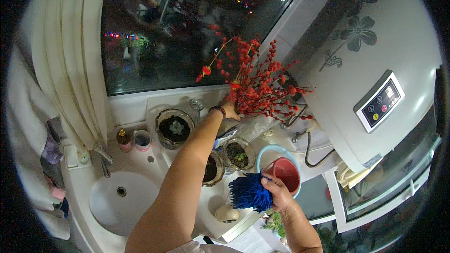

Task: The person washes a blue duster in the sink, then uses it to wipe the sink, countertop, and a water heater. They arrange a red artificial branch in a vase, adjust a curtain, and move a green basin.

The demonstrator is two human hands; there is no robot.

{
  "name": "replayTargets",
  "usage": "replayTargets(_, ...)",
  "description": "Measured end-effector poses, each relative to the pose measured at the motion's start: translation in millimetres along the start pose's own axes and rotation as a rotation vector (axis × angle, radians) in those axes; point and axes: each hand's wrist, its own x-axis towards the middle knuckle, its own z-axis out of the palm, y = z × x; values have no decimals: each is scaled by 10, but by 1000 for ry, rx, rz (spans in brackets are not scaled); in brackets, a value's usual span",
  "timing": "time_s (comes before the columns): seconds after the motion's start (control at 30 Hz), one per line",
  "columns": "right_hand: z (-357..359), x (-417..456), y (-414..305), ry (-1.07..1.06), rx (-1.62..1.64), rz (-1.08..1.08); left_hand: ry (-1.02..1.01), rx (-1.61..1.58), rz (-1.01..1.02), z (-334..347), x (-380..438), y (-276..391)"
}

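Observation:
My left hand [231,110], with a dark beaded bracelet at the wrist, reaches to the window side. It grips a bunch of artificial red berry branches [260,80] low down, where some fingers are hidden; a clear vase [251,130] shows just below. Nearer to me, my right hand [279,192] holds a dark blue chenille cleaning cloth [249,192] with stringy tufts. A red bucket [288,174] stands inside a light blue basin [262,153] beyond that hand. Glass bowls of soil with small plants, one holding a succulent [176,127], sit around my left forearm.
A white washbasin [121,214] is at the left, with a mug [142,140] and a small bottle [123,140] behind it. A water heater [390,59] juts out at the right. A cream round object [227,214] stands near the counter's front edge.

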Motion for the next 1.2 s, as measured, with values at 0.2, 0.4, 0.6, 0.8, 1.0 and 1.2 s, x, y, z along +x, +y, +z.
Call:
replayTargets(0.2, -67, -98, -13, 17, 32, 4, -275, -28, -66, -221, -56, 76)
replayTargets(0.4, -246, -77, 110, 29, 77, 53, -229, 140, -102, -291, -110, 106)
replayTargets(0.6, -310, -79, 190, 67, 50, 31, -329, 371, -173, -650, -247, 285)
replayTargets(0.8, -326, -51, 221, 57, 52, 42, -463, 208, -189, -479, 11, -232)
replayTargets(1.0, -280, -104, 242, 50, 105, 56, -343, 234, -121, -492, -54, -49)
replayTargets(1.2, -279, -176, 177, 39, 109, 36, -331, 245, -112, -873, 11, -155)
